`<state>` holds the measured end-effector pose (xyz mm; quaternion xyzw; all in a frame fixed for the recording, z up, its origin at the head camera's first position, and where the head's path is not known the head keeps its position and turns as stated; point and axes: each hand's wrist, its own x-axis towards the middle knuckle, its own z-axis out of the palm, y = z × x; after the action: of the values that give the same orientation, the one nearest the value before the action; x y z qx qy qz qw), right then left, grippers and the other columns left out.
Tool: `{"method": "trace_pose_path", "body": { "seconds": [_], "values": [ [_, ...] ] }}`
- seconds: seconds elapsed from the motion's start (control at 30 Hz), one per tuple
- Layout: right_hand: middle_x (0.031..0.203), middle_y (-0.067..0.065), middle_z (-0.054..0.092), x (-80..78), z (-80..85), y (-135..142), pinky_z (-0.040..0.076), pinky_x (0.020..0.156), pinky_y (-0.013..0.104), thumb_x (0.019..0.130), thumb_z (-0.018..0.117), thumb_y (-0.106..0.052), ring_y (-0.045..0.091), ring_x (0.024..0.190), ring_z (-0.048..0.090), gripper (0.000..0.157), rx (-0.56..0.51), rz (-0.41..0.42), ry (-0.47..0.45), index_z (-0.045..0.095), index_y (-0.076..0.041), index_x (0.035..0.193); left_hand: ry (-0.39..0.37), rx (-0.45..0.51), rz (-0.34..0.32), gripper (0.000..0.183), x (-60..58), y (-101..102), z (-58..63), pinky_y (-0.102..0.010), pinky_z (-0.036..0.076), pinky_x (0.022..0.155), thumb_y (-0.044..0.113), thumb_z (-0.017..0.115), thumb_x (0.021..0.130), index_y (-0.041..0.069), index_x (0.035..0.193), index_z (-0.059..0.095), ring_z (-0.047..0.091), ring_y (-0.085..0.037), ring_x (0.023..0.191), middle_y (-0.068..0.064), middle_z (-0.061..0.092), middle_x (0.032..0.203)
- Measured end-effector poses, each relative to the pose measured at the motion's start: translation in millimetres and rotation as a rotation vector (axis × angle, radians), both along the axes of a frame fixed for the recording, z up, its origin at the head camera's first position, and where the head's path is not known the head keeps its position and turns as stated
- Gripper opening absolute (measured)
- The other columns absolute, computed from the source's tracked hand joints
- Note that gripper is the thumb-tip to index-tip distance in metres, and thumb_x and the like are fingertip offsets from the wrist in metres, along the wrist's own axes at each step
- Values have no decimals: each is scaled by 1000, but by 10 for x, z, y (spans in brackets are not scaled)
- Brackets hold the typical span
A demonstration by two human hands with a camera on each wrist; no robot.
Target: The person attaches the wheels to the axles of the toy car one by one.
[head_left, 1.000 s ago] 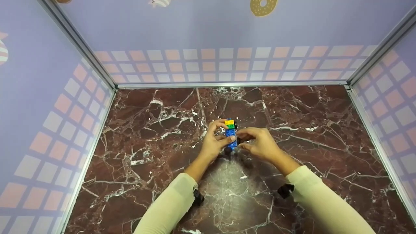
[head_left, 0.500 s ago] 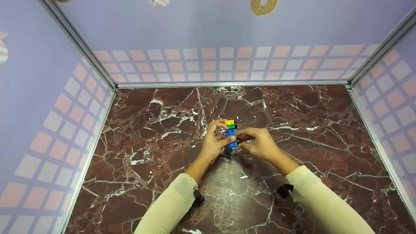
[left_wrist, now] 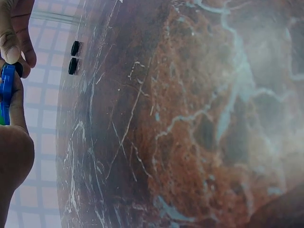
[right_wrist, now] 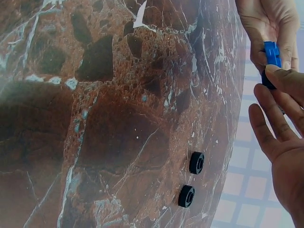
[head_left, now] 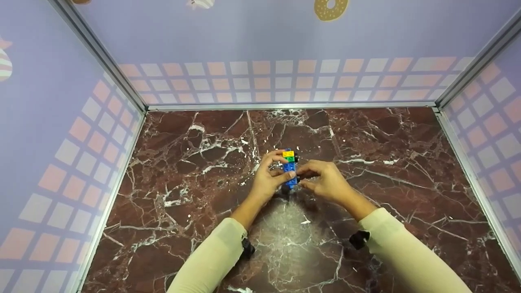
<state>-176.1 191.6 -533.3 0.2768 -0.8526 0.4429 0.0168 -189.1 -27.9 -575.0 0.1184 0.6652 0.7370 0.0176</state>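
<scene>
In the head view my left hand (head_left: 265, 178) grips a small toy-brick vehicle, with its thumb across a blue brick base (head_left: 289, 167). A yellow brick (head_left: 288, 154) and a green brick (head_left: 290, 159) sit at the far end, one black wheel (head_left: 296, 157) showing beside them. From the right, my right hand (head_left: 329, 180) pinches another black wheel (right_wrist: 267, 81) between thumb and forefinger, right at the base's side. The right wrist view shows its other fingers spread. Fingers hide part of the base.
Two more black wheels, one (right_wrist: 196, 163) and the other (right_wrist: 186, 196), lie on the brown marbled tabletop (head_left: 203, 244). Lilac panels with a checked pattern (head_left: 260, 81) enclose the back and both sides.
Both hands stay almost in place around the vehicle. My right fingers shift slightly at the wheel, and the brick build moves a touch toward me.
</scene>
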Motion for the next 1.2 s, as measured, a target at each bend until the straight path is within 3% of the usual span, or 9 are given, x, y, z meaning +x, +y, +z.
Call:
{"method": "trace_pose_path", "body": {
  "seconds": [0.13,0.37,0.53,0.8,0.97,1.07,1.2],
  "values": [
    [110,14,81,-1,4,-1,71,91,44,83,90,7,30,96,80,30,-14,13,10,81,-2,110,28,-33,-16,24,4,-27,-5,-33,66,103,-1,86,92,-5,113,75,66,-23,125,-20,47,164],
    [112,14,80,-20,-6,26,70,93,51,85,89,6,33,99,79,31,-20,35,-33,81,-3,113,34,-40,-34,24,12,-42,-8,-36,66,105,-1,85,94,-7,116,78,72,-22,116,-27,43,165],
    [115,13,80,-34,-17,73,69,96,57,86,90,-1,35,103,79,33,-39,45,-92,81,-5,118,24,-48,-24,25,11,-48,-14,-34,65,106,0,85,94,-6,117,79,72,-24,117,-23,45,166],
    [112,11,79,-113,0,96,71,88,51,94,87,-11,27,98,76,24,-36,-62,-55,82,-4,117,27,-73,-23,24,21,-44,-13,-30,66,102,2,86,94,-4,117,80,73,-30,116,-18,46,165],
    [119,16,75,-174,25,67,70,95,54,98,84,-10,35,105,77,27,-58,-117,-80,79,2,121,36,-122,-41,25,48,-29,5,-33,66,104,5,88,92,-2,115,81,71,-29,121,-12,49,164],
    [123,18,72,-201,41,47,68,100,57,99,84,-11,41,112,75,31,-71,-139,-93,76,4,125,59,-154,-53,25,53,-15,10,-39,60,116,6,90,90,0,114,82,64,-34,134,-10,50,163],
    [125,20,74,-236,66,15,67,102,59,100,83,-12,42,117,74,37,-53,-153,-86,73,3,132,104,-191,-65,25,52,7,6,-54,40,132,7,91,88,3,112,83,49,-41,150,-12,53,162]
  ]
}}
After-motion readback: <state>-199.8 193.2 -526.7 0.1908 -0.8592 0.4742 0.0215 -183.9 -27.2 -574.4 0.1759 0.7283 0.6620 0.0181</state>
